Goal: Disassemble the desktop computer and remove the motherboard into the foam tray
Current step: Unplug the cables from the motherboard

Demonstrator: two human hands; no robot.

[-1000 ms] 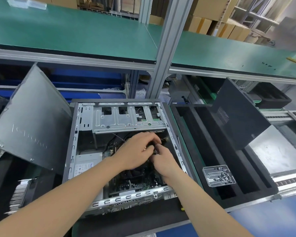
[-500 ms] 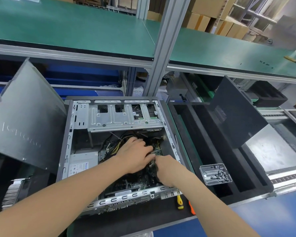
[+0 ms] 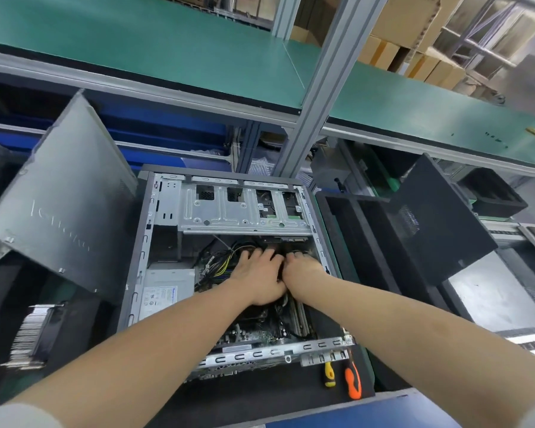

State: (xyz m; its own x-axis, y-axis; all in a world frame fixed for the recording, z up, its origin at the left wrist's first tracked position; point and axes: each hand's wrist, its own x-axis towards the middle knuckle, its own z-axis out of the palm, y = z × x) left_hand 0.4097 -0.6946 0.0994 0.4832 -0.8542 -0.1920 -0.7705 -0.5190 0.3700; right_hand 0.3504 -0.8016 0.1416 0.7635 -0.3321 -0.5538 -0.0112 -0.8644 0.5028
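The open desktop case (image 3: pixel 150 242) lies flat in front of me, its silver drive cage (image 3: pixel 235 208) at the far end. The green motherboard (image 3: pixel 260 332) shows at the near end of the case. My left hand (image 3: pixel 260 273) and my right hand (image 3: pixel 303 270) press side by side, knuckles up, on the middle of the board just below the cage. Their fingertips are buried among the parts, so what they grip is hidden. Yellow and black cables (image 3: pixel 220 264) bunch left of my left hand. The black foam tray (image 3: pixel 349 242) lies right of the case.
A grey power supply (image 3: pixel 167 288) fills the case's left side. A grey side panel (image 3: pixel 62 205) leans at the left; a black panel (image 3: pixel 439 217) leans in the foam tray. A yellow screwdriver (image 3: pixel 329 373) and an orange one (image 3: pixel 352 378) lie by the case's near right corner. A finned heatsink (image 3: pixel 31 335) sits far left.
Both hands have slid deeper into the case toward the drive cage and now lie flatter, close together. My view has shifted closer; the clear screw box is no longer visible.
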